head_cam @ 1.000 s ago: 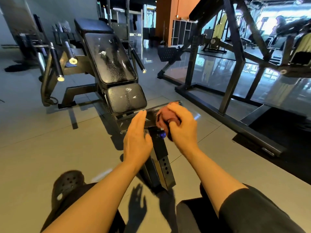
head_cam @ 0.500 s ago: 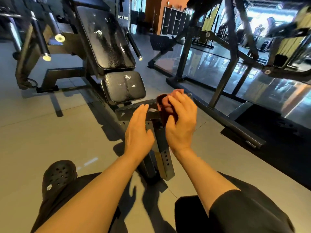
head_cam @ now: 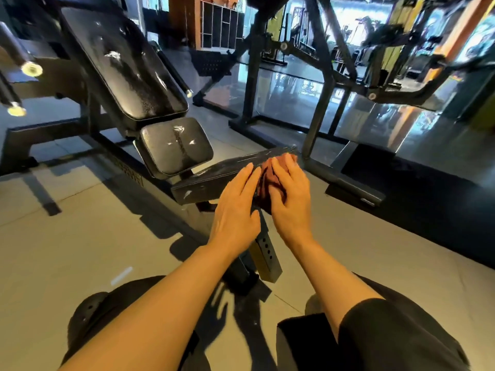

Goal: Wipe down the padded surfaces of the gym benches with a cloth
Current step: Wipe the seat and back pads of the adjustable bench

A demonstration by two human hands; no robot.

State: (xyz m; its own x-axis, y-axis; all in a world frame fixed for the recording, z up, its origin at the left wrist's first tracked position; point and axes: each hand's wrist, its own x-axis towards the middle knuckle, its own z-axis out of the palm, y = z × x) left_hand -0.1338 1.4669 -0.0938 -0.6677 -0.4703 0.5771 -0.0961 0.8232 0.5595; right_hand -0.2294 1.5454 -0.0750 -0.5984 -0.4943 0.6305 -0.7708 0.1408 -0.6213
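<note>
While the person looks down at both arms, the far left shows two dark bars with yellow round ends (head_cam: 31, 68) sticking out from a black frame. Next comes the long back pad (head_cam: 126, 73) of the gym bench, black and shiny, tilted up and marked with pale streaks. Just below it sits the small seat pad (head_cam: 176, 145), also black and shiny. In front of that pad, a flat black padded bar (head_cam: 214, 178) runs across on a metal post with holes (head_cam: 265, 253).

The left hand (head_cam: 235, 207) lies flat on this bar, fingers straight and close together, its grip loose and holding nothing. Right beside it, and touching it, is the reddish-brown cloth (head_cam: 265, 180), bunched up on top of the bar near its right end. The right hand (head_cam: 290, 194) rests on the cloth with its fingers bent over it, gripping it and pressing it down onto the pad.

Further right stands a big black machine frame (head_cam: 321, 84) on a dark floor mat (head_cam: 417, 199). Low in the view, a black shoe (head_cam: 91, 311) sits on the pale tiled floor (head_cam: 53, 250), and a black sleeve (head_cam: 396, 336) covers the right upper arm.
</note>
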